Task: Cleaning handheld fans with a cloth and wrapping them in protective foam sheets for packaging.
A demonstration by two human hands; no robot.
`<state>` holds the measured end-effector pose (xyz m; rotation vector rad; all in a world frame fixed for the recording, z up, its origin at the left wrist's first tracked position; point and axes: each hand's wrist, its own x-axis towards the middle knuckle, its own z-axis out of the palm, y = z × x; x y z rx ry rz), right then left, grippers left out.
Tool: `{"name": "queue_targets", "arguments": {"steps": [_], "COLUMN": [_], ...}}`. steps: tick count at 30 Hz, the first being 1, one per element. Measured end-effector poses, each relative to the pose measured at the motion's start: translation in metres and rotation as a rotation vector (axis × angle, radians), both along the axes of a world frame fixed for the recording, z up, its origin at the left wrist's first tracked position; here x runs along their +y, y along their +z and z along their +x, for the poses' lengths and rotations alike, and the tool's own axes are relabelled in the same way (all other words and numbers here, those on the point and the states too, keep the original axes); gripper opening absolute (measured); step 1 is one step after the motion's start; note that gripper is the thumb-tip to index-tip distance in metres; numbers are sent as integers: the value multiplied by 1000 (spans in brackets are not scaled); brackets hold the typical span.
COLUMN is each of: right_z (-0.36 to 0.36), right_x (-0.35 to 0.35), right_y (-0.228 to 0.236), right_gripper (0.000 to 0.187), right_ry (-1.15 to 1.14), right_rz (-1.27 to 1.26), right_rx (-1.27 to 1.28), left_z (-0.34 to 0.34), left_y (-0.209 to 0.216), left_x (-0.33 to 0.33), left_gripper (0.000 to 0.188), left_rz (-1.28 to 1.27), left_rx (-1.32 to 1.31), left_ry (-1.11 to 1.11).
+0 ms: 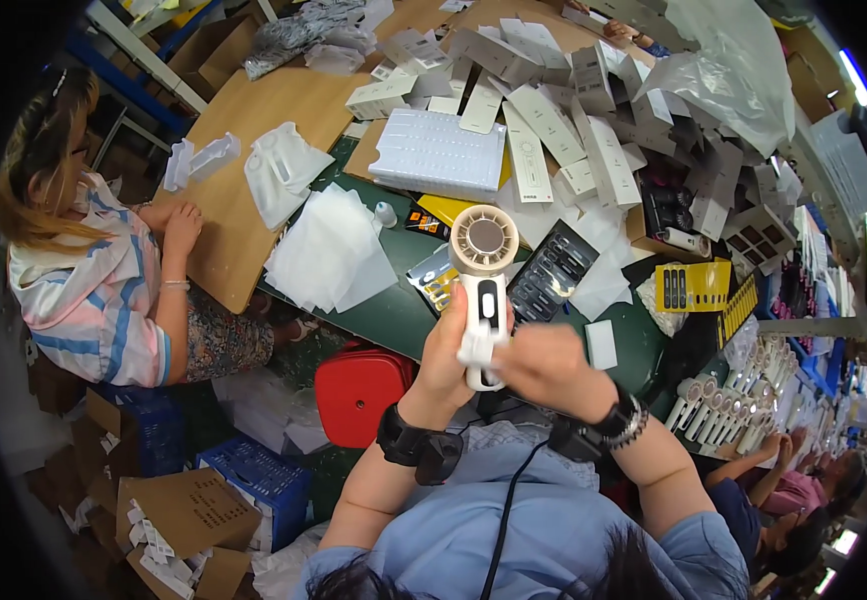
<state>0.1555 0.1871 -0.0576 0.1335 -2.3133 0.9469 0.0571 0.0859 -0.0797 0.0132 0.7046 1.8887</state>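
A white handheld fan (489,305) with a round beige head stands roughly upright in front of me. My left hand (444,350) is wrapped round the left side of its handle. At the lower right of the handle, my right hand (554,368) is blurred by motion, its fingers curled. A small blurred white piece (476,348) lies across the handle at those fingertips; its kind I cannot make out. Behind the fan, a black tray of small parts (554,270) rests on the green table (384,325). A small white box (602,344) lies to the right.
Many white cartons (544,120) pile up at the back, beside a white plastic tray (439,150). White sheets (334,250) lie left. A red stool (359,395) stands below the table edge. Another person (104,250) sits at left. Several fans (724,410) are lined up right.
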Motion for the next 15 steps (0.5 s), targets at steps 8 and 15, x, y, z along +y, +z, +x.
{"name": "queue_targets", "arguments": {"steps": [8,15], "right_z": [-12,17], "right_x": [37,4], "right_y": [15,-6], "right_gripper": [13,17], "right_ry": [-1,220], "right_rz": [135,7], "right_rx": [-34,-26], "left_z": [11,4], "left_y": [17,-4], "left_x": [-4,-4], "left_gripper": [52,55], "left_rz": [-137,-11], "left_rx": [58,-8], "left_ry": [-81,-98]}}
